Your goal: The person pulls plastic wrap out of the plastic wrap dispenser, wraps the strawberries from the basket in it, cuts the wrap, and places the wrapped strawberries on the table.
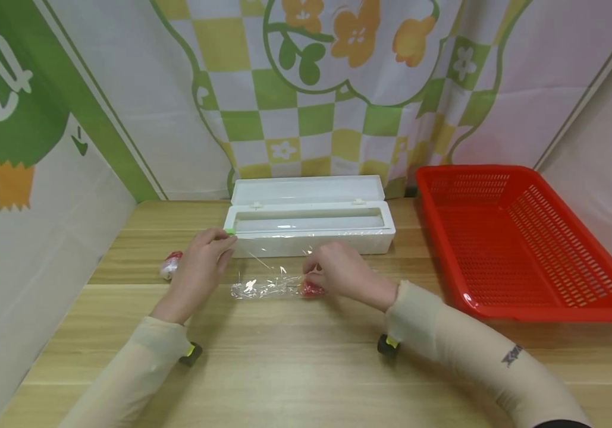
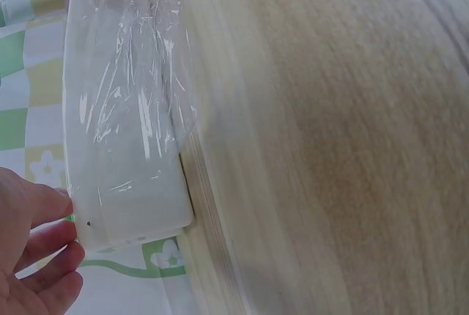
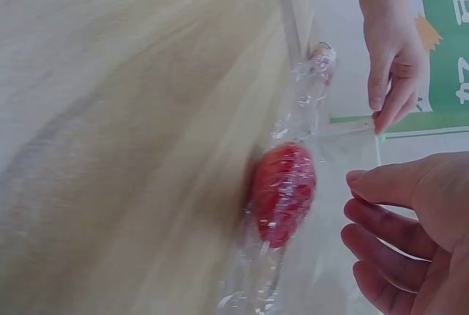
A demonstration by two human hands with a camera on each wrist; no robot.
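Note:
A white cling film dispenser box (image 1: 311, 244) stands with its lid raised and a film roll inside. At its left end my left hand (image 1: 202, 261) pinches a small green tab (image 3: 381, 138), mostly hidden by the fingertips. Clear cling film (image 2: 143, 66) hangs down the box's front to the table. Wrapped in that film is a red oval thing (image 3: 284, 194), perhaps a fruit. My right hand (image 1: 340, 270) hovers just beside it; in the right wrist view its fingers are loosely bent with a gap to the red thing.
A red plastic basket (image 1: 447, 249) stands at the right on the wooden table (image 1: 284, 368). Left of my left hand lies a small red-and-white film-wrapped thing (image 1: 170, 266). Behind the box hangs a checked curtain (image 1: 284, 119).

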